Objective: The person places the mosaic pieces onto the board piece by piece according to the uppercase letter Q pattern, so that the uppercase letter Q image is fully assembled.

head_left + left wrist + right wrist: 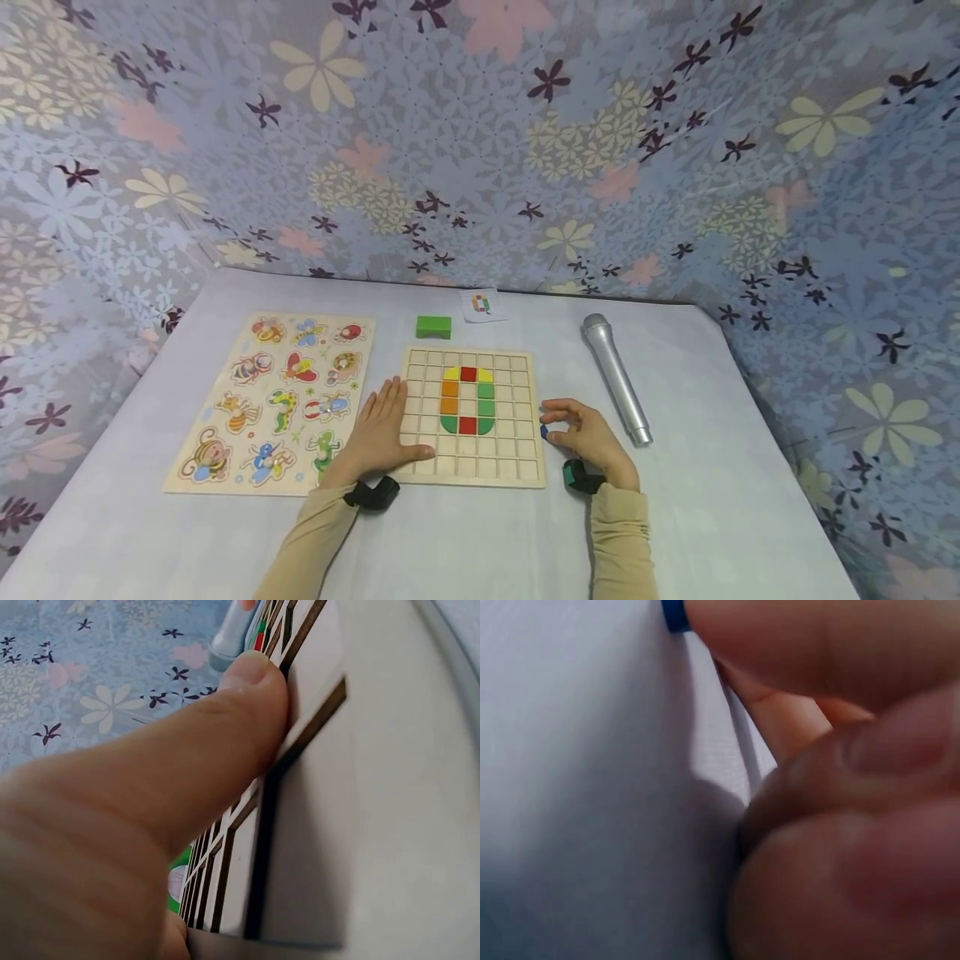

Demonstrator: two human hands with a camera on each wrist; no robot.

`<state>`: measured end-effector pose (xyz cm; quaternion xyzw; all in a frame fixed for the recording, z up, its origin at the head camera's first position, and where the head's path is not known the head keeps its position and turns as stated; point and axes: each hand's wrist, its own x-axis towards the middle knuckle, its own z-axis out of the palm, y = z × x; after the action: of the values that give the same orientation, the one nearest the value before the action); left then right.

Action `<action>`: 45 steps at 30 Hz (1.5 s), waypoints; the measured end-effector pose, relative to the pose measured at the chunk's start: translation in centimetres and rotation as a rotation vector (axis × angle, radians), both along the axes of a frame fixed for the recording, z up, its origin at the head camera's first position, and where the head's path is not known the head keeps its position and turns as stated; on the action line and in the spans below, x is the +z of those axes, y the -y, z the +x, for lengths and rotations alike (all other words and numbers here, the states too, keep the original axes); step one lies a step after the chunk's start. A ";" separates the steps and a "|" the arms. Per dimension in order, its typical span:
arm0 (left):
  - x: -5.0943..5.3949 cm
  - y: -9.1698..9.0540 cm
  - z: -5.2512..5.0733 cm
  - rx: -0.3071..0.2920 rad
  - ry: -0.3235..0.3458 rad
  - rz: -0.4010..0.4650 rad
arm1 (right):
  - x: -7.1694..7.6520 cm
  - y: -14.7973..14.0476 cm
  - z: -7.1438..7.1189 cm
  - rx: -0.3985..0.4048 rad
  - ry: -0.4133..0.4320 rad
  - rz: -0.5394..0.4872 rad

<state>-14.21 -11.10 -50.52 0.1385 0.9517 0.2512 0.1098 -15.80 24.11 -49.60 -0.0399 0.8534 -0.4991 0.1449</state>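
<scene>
A wooden grid board [517,454] lies on the table, with coloured tiles set in a ring: yellow upper corners, red top and bottom, orange left side, green right side and lower corners. My left hand [381,437] lies flat with straight fingers along the board's left edge. Its thumb [217,727] rests on the board's lower cells. Beside the board's right edge, my right hand [588,433] pinches a small blue piece [544,432] between thumb and fingertips. In the right wrist view the blue piece [675,615] shows only partly, at the top edge.
Left of the grid board lies a wooden insect puzzle [296,333]. A green block [433,327] and a pattern card [482,305] lie behind the grid. To the right is a silver microphone [618,379]. A flowered cloth [480,167] hangs behind the table.
</scene>
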 end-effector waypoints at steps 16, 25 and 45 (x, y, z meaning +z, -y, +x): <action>0.7 0.0 0.4 -0.002 0.008 0.016 | 0.2 0.5 0.0 0.063 -0.028 0.028; 0.5 0.2 0.6 0.004 0.024 0.025 | 0.0 1.2 0.1 -0.008 0.010 0.102; 0.6 0.0 0.3 -0.006 0.028 0.017 | 1.4 2.3 0.2 -0.113 0.112 -0.105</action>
<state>-13.94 -11.12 -49.90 0.1386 0.9474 0.2610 0.1227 -15.56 21.80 -48.21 0.0290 0.8175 -0.5521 0.1616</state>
